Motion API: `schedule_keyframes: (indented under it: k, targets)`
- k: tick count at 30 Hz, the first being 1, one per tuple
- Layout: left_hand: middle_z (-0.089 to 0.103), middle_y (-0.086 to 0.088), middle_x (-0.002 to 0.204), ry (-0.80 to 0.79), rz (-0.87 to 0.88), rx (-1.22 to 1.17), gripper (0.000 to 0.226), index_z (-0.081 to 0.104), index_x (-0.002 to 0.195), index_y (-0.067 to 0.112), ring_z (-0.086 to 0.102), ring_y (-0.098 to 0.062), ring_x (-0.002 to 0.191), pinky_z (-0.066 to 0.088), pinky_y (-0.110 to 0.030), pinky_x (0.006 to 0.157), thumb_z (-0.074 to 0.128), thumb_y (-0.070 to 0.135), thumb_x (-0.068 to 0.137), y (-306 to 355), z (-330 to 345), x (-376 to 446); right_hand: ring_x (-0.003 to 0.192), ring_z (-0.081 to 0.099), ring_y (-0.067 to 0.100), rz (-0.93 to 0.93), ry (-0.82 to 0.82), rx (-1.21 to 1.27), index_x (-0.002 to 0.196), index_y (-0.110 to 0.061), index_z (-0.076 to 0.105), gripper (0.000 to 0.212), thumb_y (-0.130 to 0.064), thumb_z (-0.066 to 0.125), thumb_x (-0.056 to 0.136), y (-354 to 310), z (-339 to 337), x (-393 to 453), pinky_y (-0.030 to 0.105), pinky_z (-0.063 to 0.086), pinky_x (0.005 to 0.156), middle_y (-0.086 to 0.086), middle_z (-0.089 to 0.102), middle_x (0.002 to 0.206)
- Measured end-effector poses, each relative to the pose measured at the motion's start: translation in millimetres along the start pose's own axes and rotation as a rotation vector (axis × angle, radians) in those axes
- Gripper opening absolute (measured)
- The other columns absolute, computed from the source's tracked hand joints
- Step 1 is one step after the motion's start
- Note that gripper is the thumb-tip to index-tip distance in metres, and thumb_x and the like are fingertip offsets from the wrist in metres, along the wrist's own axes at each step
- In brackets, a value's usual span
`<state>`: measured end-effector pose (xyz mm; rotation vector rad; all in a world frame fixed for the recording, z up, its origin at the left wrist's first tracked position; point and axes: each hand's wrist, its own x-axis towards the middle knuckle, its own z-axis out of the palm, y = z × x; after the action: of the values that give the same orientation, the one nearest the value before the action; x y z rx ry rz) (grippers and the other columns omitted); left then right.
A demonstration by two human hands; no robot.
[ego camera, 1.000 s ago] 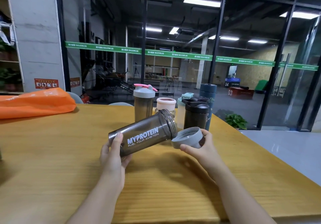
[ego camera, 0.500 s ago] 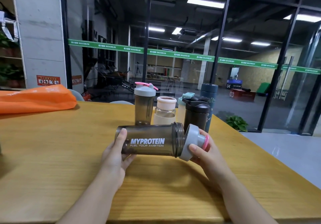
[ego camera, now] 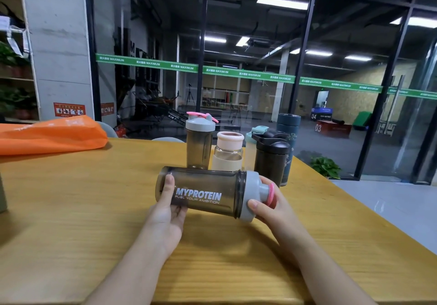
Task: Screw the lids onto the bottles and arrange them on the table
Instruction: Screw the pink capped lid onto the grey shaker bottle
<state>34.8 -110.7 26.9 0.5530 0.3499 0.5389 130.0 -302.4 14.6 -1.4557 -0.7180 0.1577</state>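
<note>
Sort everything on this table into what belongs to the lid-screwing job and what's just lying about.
Part of the job:
MYPROTEIN shaker, gripped by left hand
grey lid, gripped by right hand
grey-lidded shaker
pink-capped glass bottle
black shaker
dark blue flask
mint-lidded bottle

Lying about:
orange bag

Smoky brown shaker bottle with white MYPROTEIN lettering, grey lid with a pink cap, yellow wood-grain counter, bright orange bag, a cream-and-peach bottle and a black shaker behind.
</note>
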Motion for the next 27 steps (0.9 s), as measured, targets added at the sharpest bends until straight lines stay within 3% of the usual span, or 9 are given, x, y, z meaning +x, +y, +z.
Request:
schedule_keyframes:
  k: [3, 5, 7, 12, 15, 18, 24, 27]
  targets:
    - [0.066, -0.012, 0.115, -0.02, -0.06, -0.011, 0.058, 0.057, 0.106, 0.014, 0.06, -0.03, 0.109, 0.045, -0.046, 0.101, 0.075, 0.04, 0.057, -8.0, 3.9, 3.7, 0.105, 0.066, 0.02, 0.019, -0.021, 0.006, 0.127, -0.026, 0.049, 0.078, -0.034, 0.078, 0.055, 2.7, 10.4, 7.6, 0.038, 0.056, 0.087, 0.003, 0.069, 0.114]
    - [0.067, -0.01, 0.117, -0.021, -0.093, 0.02, 0.069, 0.056, 0.118, 0.02, 0.064, -0.032, 0.101, 0.05, -0.053, 0.089, 0.076, 0.044, 0.056, -15.4, 8.4, 5.0, 0.106, 0.066, 0.02, 0.036, -0.025, 0.01, 0.13, -0.023, 0.048, 0.081, -0.034, 0.078, 0.056, 5.6, 18.4, 12.6, 0.04, 0.055, 0.088, 0.004, 0.069, 0.114]
    - [0.068, -0.012, 0.116, -0.039, -0.115, 0.042, 0.074, 0.053, 0.125, 0.019, 0.066, -0.034, 0.097, 0.052, -0.051, 0.076, 0.077, 0.044, 0.059, -21.2, 13.2, 4.3, 0.108, 0.065, 0.021, 0.032, -0.022, 0.002, 0.135, -0.021, 0.045, 0.086, -0.035, 0.078, 0.056, 7.8, 25.5, 17.3, 0.042, 0.054, 0.091, 0.006, 0.067, 0.118]
    - [0.069, -0.015, 0.114, -0.144, -0.118, 0.081, 0.075, 0.054, 0.128, 0.016, 0.071, -0.035, 0.092, 0.058, -0.044, 0.062, 0.079, 0.041, 0.061, -22.1, 11.5, 7.4, 0.114, 0.062, 0.02, -0.006, -0.031, 0.003, 0.138, -0.021, 0.042, 0.089, -0.032, 0.079, 0.058, 9.0, 29.9, 21.3, 0.041, 0.051, 0.095, 0.007, 0.062, 0.127]
    - [0.069, -0.016, 0.115, -0.199, -0.087, 0.114, 0.087, 0.051, 0.131, 0.017, 0.07, -0.037, 0.094, 0.059, -0.049, 0.07, 0.082, 0.038, 0.052, -23.3, 7.6, 9.5, 0.115, 0.061, 0.02, -0.026, -0.058, -0.024, 0.139, -0.024, 0.04, 0.088, -0.028, 0.08, 0.06, 9.8, 22.2, 15.2, 0.04, 0.051, 0.096, 0.006, 0.062, 0.128]
    - [0.07, -0.015, 0.113, -0.206, -0.046, 0.137, 0.082, 0.049, 0.13, 0.018, 0.069, -0.037, 0.097, 0.057, -0.052, 0.079, 0.079, 0.033, 0.055, -28.2, 7.3, 10.4, 0.114, 0.062, 0.015, -0.056, -0.051, -0.068, 0.135, -0.031, 0.042, 0.084, -0.025, 0.081, 0.061, 8.6, 15.2, 7.8, 0.033, 0.053, 0.091, 0.0, 0.061, 0.127]
    - [0.069, -0.015, 0.115, -0.157, -0.042, 0.166, 0.095, 0.048, 0.132, 0.017, 0.071, -0.036, 0.091, 0.059, -0.044, 0.061, 0.082, 0.042, 0.046, -28.4, 7.3, 9.0, 0.117, 0.057, 0.008, -0.123, -0.061, -0.196, 0.14, -0.031, 0.036, 0.088, -0.015, 0.081, 0.066, 3.8, 17.6, 0.9, 0.019, 0.049, 0.09, -0.005, 0.051, 0.136]
    - [0.069, -0.012, 0.112, -0.12, 0.033, 0.206, 0.086, 0.045, 0.127, 0.021, 0.071, -0.034, 0.088, 0.058, -0.044, 0.062, 0.077, 0.043, 0.051, -28.3, 9.4, 7.0, 0.119, 0.056, 0.009, -0.147, -0.066, -0.251, 0.14, -0.033, 0.035, 0.089, -0.014, 0.082, 0.066, 2.9, 18.1, 0.9, 0.024, 0.048, 0.096, -0.005, 0.051, 0.136]
